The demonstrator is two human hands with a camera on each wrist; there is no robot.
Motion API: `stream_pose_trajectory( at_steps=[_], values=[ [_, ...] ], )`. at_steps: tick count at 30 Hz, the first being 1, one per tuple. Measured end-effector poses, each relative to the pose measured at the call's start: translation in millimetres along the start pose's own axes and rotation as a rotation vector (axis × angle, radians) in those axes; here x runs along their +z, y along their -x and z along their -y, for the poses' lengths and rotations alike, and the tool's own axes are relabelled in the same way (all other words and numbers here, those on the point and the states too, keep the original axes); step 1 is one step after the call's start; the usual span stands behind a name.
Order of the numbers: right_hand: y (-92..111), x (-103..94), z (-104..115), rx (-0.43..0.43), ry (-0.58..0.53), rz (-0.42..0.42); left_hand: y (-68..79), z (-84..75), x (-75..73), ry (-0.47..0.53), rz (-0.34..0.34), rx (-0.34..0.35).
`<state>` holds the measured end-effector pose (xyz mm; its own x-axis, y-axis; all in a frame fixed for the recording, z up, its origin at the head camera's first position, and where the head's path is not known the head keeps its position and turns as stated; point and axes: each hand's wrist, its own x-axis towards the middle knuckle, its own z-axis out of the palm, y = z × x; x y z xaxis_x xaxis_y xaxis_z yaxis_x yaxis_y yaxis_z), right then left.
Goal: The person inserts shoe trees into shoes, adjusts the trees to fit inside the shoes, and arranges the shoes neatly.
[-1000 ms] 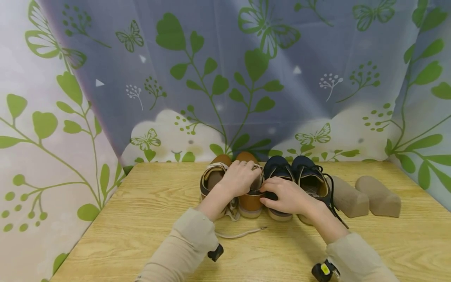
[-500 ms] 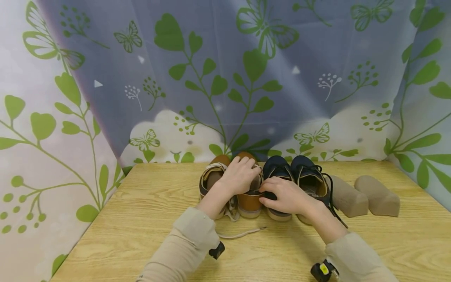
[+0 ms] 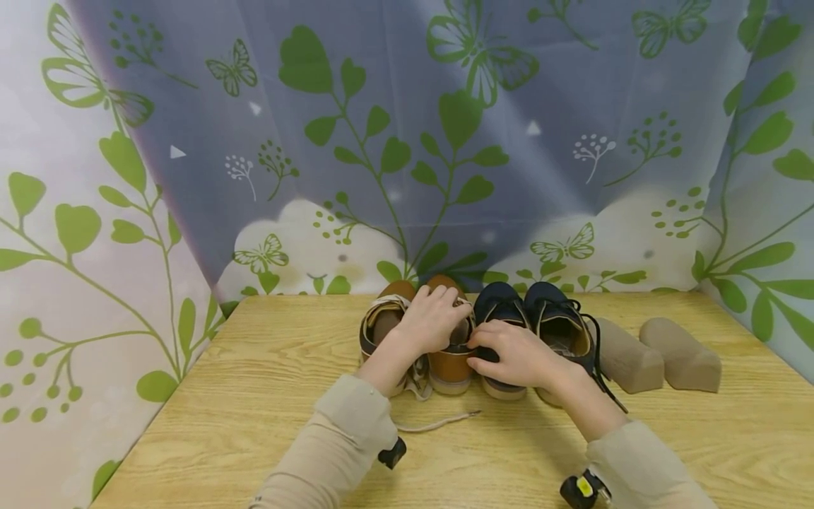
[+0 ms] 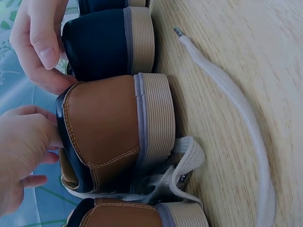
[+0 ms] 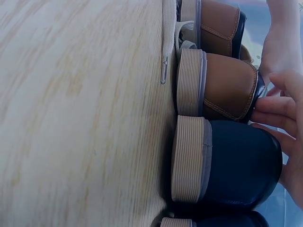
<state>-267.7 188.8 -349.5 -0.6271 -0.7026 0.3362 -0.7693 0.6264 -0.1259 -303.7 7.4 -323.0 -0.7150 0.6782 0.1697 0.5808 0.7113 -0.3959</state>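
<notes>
A pair of brown leather shoes with dark collars and cream laces stands at the table's back, heels toward me. My left hand (image 3: 434, 319) lies over the opening of the right-hand brown shoe (image 4: 104, 125), fingers bent, some of them hidden behind its collar. Beside it, my right hand (image 3: 511, 348) touches that shoe's heel collar with its fingertips, thumb held apart. The palm hangs over the heel of the neighbouring navy shoe (image 5: 244, 163). The left brown shoe (image 3: 396, 290) is partly behind my left forearm.
A second navy shoe (image 3: 548, 300) with a black lace (image 3: 599, 353) trailing onto the table stands further right. Two beige shoe-shaped forms (image 3: 683, 357) lie beyond it. A cream lace (image 3: 439, 424) stretches across the wood table (image 3: 280, 353) in front. Behind hangs a patterned cloth (image 3: 375, 92).
</notes>
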Motion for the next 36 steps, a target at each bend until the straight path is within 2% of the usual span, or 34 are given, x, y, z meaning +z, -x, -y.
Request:
stream_pose_trajectory(
  at_steps=[18,25,31,36],
  values=[
    [-1.4,-0.3,0.5,-0.017,0.000,-0.018,-4.5,-2.1,4.0,0.015,0.029,-0.037],
    [-1.6,-1.5,0.1,-0.018,0.004,-0.020,-6.2,-3.2,4.4,0.023,0.011,-0.047],
    [-1.2,-1.4,-1.0,-0.019,0.007,-0.018,-5.9,-4.0,3.2,-0.018,-0.018,-0.026],
    [-0.2,-1.2,0.2,-0.005,0.001,0.002,-4.8,-3.4,2.6,-0.009,-0.012,-0.024]
  ],
)
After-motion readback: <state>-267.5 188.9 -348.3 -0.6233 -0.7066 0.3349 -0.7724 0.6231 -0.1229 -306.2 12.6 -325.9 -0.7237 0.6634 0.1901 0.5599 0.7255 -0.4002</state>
